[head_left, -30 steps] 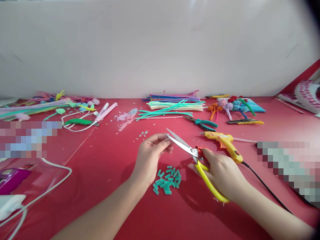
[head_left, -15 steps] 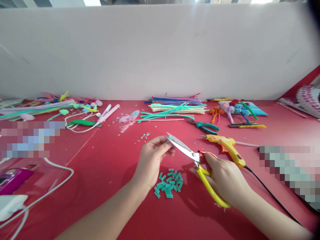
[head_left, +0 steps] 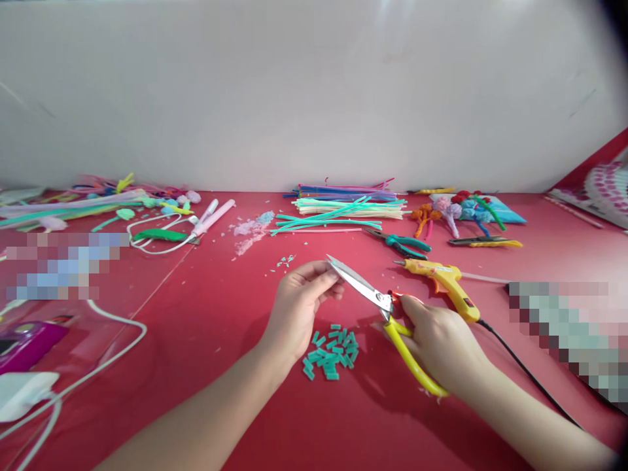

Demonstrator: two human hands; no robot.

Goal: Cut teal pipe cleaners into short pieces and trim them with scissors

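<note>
My right hand [head_left: 434, 340] grips a pair of scissors [head_left: 360, 286] with yellow and red handles, its fingers wrapped round them. The blades point up and left, nearly closed, with their tips at the fingers of my left hand [head_left: 307, 294]. That hand is closed in a pinch on a short green pipe cleaner piece, almost wholly hidden by the fingers and blades. Below the hands, a loose heap of short green pipe cleaner pieces [head_left: 331, 353] lies on the red table [head_left: 196, 392].
Bundles of pipe cleaners [head_left: 348, 208] lie by the white panel. Pliers [head_left: 400, 243], a yellow glue gun [head_left: 444, 278] and a utility knife [head_left: 485, 242] lie on the right. A pink hair straightener [head_left: 213, 219] and white cable [head_left: 122, 320] are on the left.
The scissor blades have come closer together at my left fingertips, and the green tip seen between them is now hardly visible. My hands stay in nearly the same place.
</note>
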